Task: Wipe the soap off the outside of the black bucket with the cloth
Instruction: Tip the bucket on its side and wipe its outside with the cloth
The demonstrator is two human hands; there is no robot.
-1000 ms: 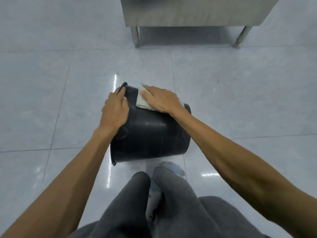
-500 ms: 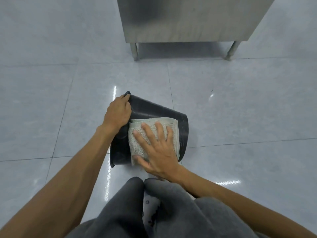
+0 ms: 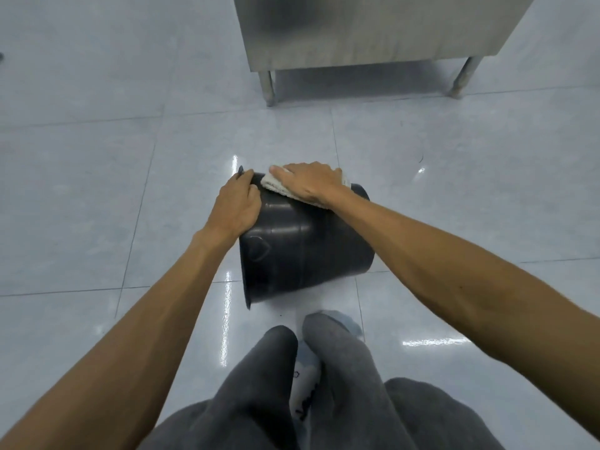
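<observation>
Since half a second ago the right hand (image 3: 311, 183) has slid the cloth (image 3: 276, 185) from the near side of the bucket (image 3: 305, 251) up to its far top edge, so the near wall now lies bare. The black bucket lies on its side on the floor (image 3: 97, 206), its rim to the left and its base to the right, just beyond the person's knees (image 3: 305, 368). The pale cloth rests on the bucket's upper far side, pinned flat under the right hand, whose fingers are spread and pressed down on it rather than curled round it. The left hand (image 3: 235, 206) grips the bucket's rim at the far left, fingers closed over the edge. Well beyond the bucket stands a steel cabinet (image 3: 373, 27) on short legs.
</observation>
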